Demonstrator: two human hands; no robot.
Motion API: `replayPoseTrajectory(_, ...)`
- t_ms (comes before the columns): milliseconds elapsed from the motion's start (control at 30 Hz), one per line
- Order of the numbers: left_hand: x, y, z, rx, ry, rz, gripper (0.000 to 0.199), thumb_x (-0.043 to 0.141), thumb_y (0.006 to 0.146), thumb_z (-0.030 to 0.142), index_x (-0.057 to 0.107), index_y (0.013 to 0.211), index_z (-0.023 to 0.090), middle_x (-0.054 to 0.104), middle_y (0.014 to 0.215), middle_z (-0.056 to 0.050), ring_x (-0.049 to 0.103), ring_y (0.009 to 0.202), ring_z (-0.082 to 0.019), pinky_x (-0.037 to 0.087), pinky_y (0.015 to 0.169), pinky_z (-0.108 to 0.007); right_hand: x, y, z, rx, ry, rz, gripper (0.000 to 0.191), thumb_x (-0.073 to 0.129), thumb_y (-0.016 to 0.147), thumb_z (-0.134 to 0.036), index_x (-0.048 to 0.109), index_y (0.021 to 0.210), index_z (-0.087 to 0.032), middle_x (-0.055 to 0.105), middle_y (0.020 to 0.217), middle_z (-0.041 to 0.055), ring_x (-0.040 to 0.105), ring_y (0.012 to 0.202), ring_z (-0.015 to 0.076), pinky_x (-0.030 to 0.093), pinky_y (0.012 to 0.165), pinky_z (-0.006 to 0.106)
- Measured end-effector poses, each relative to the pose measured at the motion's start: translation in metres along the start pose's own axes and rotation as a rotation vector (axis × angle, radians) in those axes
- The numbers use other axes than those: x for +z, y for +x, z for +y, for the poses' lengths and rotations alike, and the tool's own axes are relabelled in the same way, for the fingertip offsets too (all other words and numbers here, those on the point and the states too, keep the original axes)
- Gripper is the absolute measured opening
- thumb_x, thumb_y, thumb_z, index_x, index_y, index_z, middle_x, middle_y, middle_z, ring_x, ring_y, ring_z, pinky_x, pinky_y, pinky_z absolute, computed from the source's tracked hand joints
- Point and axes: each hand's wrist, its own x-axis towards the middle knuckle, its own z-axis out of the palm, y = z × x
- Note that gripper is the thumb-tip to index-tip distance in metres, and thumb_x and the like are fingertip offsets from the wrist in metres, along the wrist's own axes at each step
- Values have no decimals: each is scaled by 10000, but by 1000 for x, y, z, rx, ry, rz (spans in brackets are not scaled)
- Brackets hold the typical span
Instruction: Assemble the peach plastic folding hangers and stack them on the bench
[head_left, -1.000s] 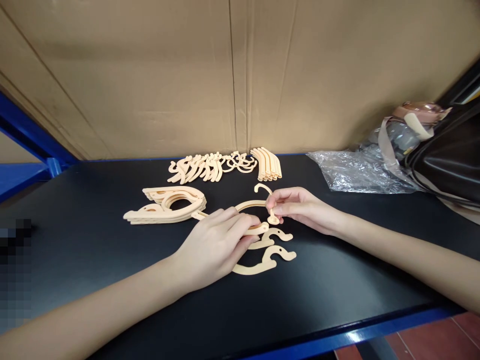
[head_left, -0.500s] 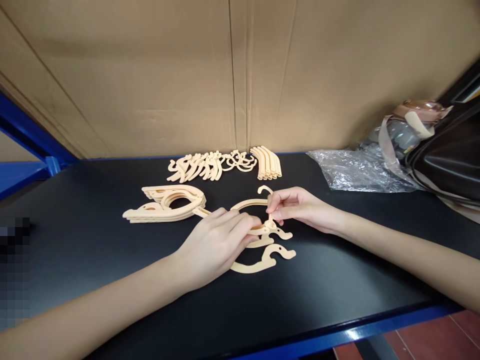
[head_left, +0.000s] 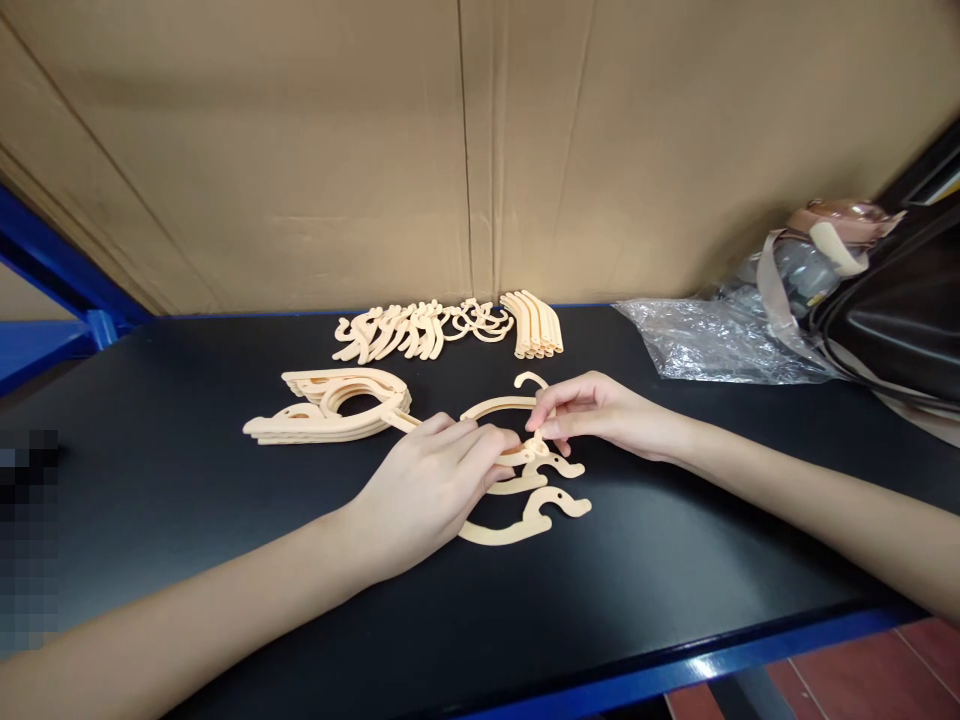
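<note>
My left hand (head_left: 431,490) is closed over a cream plastic hanger arm (head_left: 517,457), whose right end pokes out past the fingertips. Just beyond that end, my right hand (head_left: 611,412) pinches a matching hanger hook (head_left: 531,380) by its stem, at the round joint (head_left: 535,447). The hook's curved tip points up and left. Under and beside the hands lie more hanger parts: a curved arm (head_left: 496,405) behind, and a notched arm (head_left: 501,535) in front. My left palm hides part of these pieces.
Left of my hands is a stack of folded hangers (head_left: 300,433). Along the back lie several loose arms (head_left: 401,335), hooks (head_left: 484,322) and a pile of straight tubes (head_left: 534,325). Clear plastic wrap (head_left: 720,335), a strapped bottle (head_left: 814,260) and a black bag (head_left: 915,290) occupy the right.
My right fingertips have shifted slightly left and down at the joint, with the hook still in them. The left hand has hardly moved.
</note>
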Motion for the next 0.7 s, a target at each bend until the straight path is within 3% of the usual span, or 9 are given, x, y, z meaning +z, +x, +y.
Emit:
replayPoseTrajectory(200, 0, 0, 0, -4, 0, -4, 186, 359, 968, 154, 545, 956, 149, 669, 812, -29, 610, 679, -144, 393, 603, -274, 1, -5, -11, -19, -137, 18, 210, 678, 808, -346, 720, 929, -179, 656, 812, 12, 578, 631, 99, 508, 628, 258)
replayPoseTrajectory(367, 1, -1, -1, 21, 24, 0, 219, 350, 977, 173, 532, 856, 155, 604, 694, 0, 536, 573, -137, 353, 543, -264, 1, -8, -17, -47, -223, 75, 181, 665, 816, -339, 706, 892, -181, 652, 817, 10, 573, 640, 96, 499, 626, 245)
replayPoseTrajectory(700, 0, 0, 0, -2, 27, 30, 202, 355, 968, 165, 542, 892, 152, 580, 686, -6, 543, 605, -141, 354, 539, -250, 1, -6, -11, 16, -20, 59, 140, 702, 795, -307, 712, 875, -193, 639, 784, -11, 543, 646, 80, 460, 642, 234)
